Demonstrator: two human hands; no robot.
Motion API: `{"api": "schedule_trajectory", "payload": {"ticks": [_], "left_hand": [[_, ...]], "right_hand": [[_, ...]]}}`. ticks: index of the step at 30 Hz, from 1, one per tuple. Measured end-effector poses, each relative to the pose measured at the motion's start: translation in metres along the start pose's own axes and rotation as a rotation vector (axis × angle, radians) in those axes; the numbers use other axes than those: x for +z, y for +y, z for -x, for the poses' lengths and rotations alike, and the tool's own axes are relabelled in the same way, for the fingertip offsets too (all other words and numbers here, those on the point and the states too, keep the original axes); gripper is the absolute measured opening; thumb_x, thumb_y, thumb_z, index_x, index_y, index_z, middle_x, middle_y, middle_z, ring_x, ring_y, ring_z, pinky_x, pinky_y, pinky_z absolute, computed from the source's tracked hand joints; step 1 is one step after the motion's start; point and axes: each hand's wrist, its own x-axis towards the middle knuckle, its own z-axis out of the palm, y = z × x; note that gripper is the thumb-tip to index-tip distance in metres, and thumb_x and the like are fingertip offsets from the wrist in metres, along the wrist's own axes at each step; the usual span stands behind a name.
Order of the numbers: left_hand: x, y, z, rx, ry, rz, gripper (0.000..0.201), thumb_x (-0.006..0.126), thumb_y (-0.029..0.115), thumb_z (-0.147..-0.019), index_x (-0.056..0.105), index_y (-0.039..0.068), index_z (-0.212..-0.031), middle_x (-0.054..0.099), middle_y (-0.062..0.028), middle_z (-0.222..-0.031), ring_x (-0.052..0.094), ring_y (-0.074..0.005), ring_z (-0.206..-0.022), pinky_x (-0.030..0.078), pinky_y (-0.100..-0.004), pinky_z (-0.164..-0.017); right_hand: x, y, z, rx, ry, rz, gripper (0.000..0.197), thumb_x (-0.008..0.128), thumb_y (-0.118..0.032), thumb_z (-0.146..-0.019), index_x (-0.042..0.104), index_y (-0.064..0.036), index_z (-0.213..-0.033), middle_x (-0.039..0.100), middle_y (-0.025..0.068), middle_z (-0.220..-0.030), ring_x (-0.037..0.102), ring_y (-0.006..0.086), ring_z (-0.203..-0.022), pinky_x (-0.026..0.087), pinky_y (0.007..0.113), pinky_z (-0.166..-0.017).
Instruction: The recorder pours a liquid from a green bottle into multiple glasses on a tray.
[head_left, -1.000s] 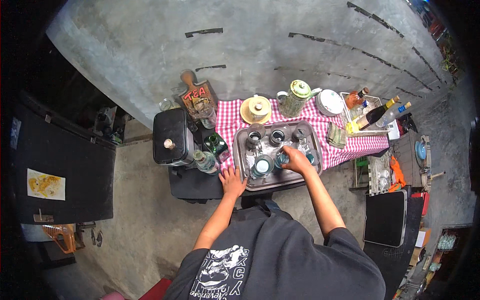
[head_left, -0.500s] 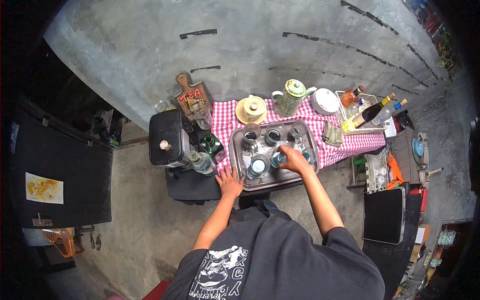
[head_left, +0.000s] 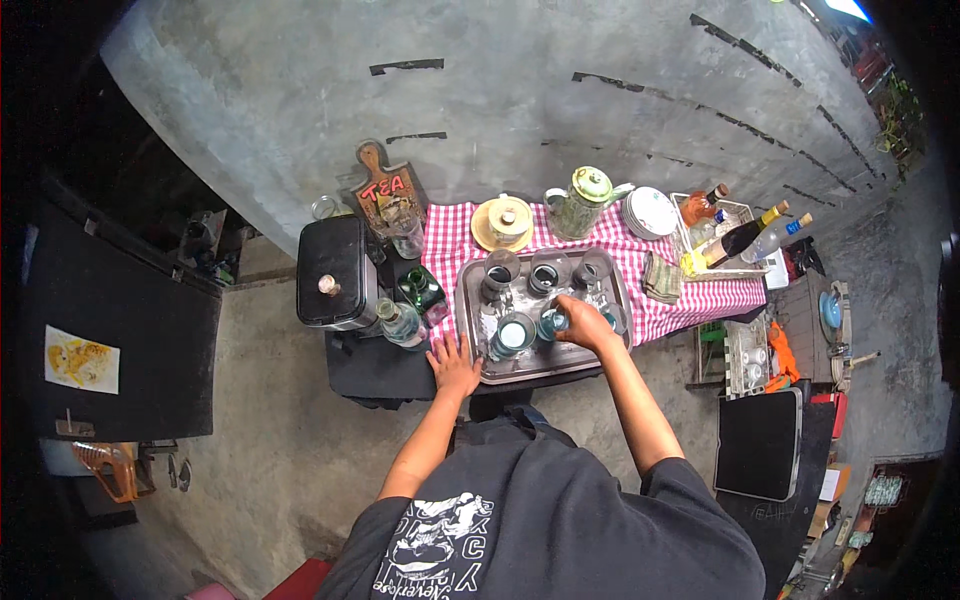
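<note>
A metal serving tray (head_left: 540,374) lies on the table with several drinking glasses in two rows. Dark contents show in the far-row glasses: the left one (head_left: 497,280), the middle one (head_left: 545,279) and the right one (head_left: 589,274). My right hand (head_left: 588,326) reaches over the near row, fingers closed round a bluish glass (head_left: 550,323) that stands in the tray. Left of it is another bluish glass (head_left: 512,336); a further glass (head_left: 617,318) is partly hidden behind my right hand. My left hand (head_left: 456,371) rests with fingers spread at the table's near edge, beside the tray's left side.
To the left stand a black box (head_left: 334,270), a clear bottle (head_left: 398,325) and a green bottle (head_left: 424,288). Behind the tray are a lidded cup on a saucer (head_left: 507,222), a jug (head_left: 580,205) and stacked plates (head_left: 650,213). A bottle basket (head_left: 735,268) sits right, near a folded cloth (head_left: 661,277).
The view has shifted slightly. My right hand stays on the same glass, and my left hand remains spread beside the tray.
</note>
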Motion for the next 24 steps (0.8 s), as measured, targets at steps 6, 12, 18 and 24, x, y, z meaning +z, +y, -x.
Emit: {"api": "schedule_trajectory", "payload": {"ticks": [6,12,18,24], "left_hand": [[-0.003,0.001,0.001,-0.009,-0.067,0.016,0.078,0.042,0.052,-0.095,0.011,0.013,-0.156,0.01,-0.0208,-0.16,0.008,-0.0435,-0.147,0.005,-0.0627,-0.114],[0.002,-0.001,0.0,-0.019,-0.058,0.039,0.079,0.043,0.051,-0.095,0.008,0.014,-0.156,0.006,-0.0197,-0.161,0.003,-0.0431,-0.147,0.001,-0.0618,-0.115],[0.004,-0.001,0.001,-0.023,-0.047,0.064,0.08,0.043,0.051,-0.095,0.007,0.015,-0.156,0.003,-0.0176,-0.162,-0.002,-0.0409,-0.148,-0.001,-0.0607,-0.115],[0.001,0.003,0.003,-0.035,-0.04,0.042,0.08,0.043,0.052,-0.095,0.007,0.015,-0.156,0.004,-0.0174,-0.162,-0.002,-0.0397,-0.148,-0.001,-0.0622,-0.115]], "right_hand": [[0.001,0.001,-0.002,-0.023,-0.001,0.04,0.058,0.08,-0.011,-0.062,0.054,-0.0041,-0.113,0.063,0.0184,-0.111,0.06,0.0375,-0.105,0.049,0.043,-0.089],[0.001,-0.001,-0.004,-0.037,0.009,0.031,0.056,0.08,-0.011,-0.063,0.055,-0.0021,-0.112,0.063,0.0196,-0.109,0.061,0.0378,-0.104,0.049,0.043,-0.088],[0.001,-0.006,-0.003,0.002,-0.022,0.062,0.054,0.08,-0.013,-0.065,0.055,-0.0037,-0.111,0.063,0.0182,-0.11,0.061,0.0365,-0.104,0.05,0.043,-0.087],[0.001,-0.009,-0.001,-0.017,-0.007,0.049,0.052,0.08,-0.013,-0.063,0.054,-0.0033,-0.108,0.063,0.0191,-0.11,0.059,0.0379,-0.106,0.049,0.043,-0.089]]}}
